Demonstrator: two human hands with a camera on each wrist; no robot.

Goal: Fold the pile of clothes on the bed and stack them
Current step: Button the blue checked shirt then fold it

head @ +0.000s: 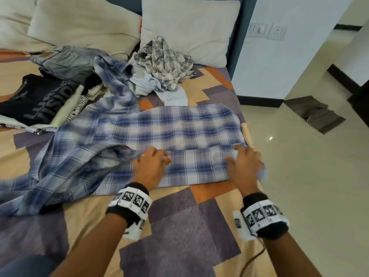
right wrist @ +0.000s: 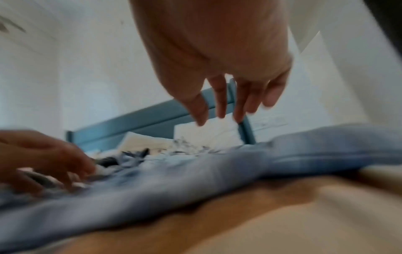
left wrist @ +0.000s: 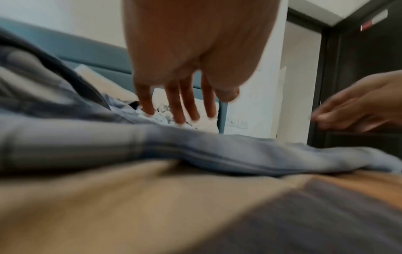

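Patchwork bedspread (head: 179,226) carries the blue plaid shirt (head: 179,128) at centre; left hand (head: 150,166) and right hand (head: 244,164), grips released, should press its six-o'clock fold flat, smoothing outward.

Black wristbands (head: 127,206) carry white bands of black-and-white square markers on both wrists.

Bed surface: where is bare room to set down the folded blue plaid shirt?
Free: bedspread nearest you, below the blue plaid shirt and both hands. A smaller strip right of the checked shirt heap. Crowded: upper left, with the dark tee stack and jeans.
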